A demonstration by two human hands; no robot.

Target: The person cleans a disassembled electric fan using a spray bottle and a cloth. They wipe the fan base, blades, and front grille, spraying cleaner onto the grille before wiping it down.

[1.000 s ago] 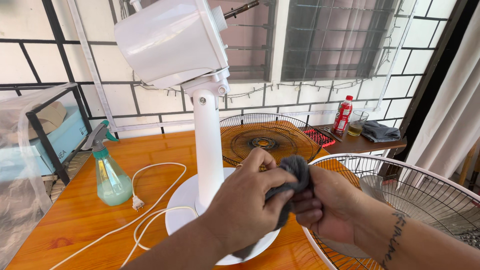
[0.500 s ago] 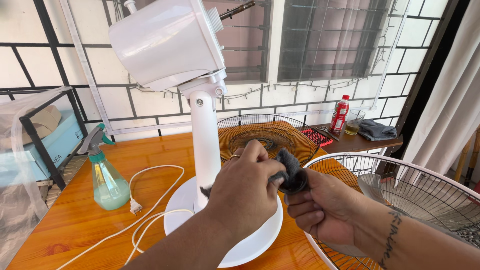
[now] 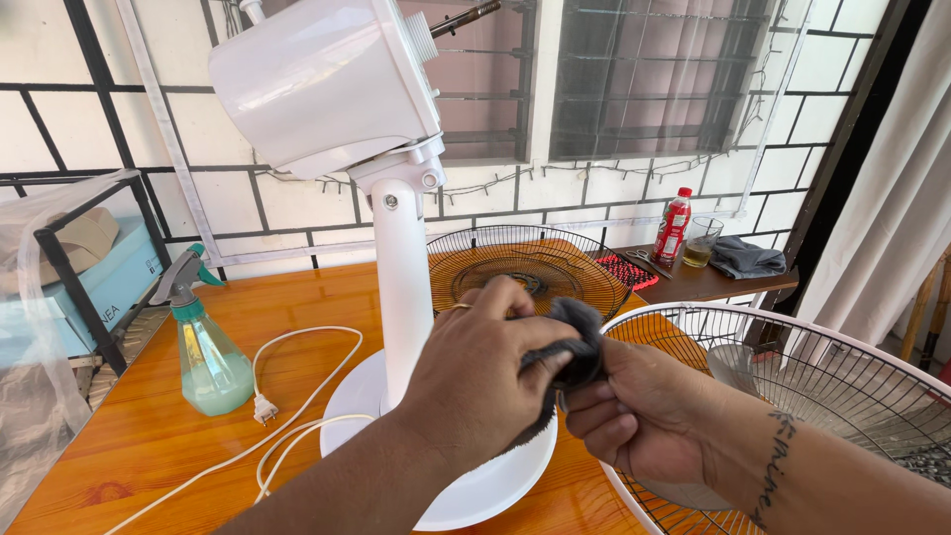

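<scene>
Both my hands hold a dark grey cloth (image 3: pixel 567 349) in front of a white fan stand. My left hand (image 3: pixel 475 372) grips the cloth from the left, and my right hand (image 3: pixel 649 411) holds its other end from below. Just behind them rises the white fan column (image 3: pixel 401 282), with the white motor housing (image 3: pixel 322 84) on top and the round white base (image 3: pixel 466 485) below my left hand. A white-rimmed fan grille (image 3: pixel 822 376) lies under my right forearm.
A spray bottle (image 3: pixel 206 347) with pale green liquid stands at the left on the orange wooden table (image 3: pixel 129 446), beside the fan's white cord and plug (image 3: pixel 265 406). A black grille (image 3: pixel 530 269) lies behind. A red bottle (image 3: pixel 675 225), a glass and a folded cloth sit on a side table.
My left hand has shifted a little over the cloth, gathering it tighter against my right hand. The view has moved slightly; the fan and table things stay put.
</scene>
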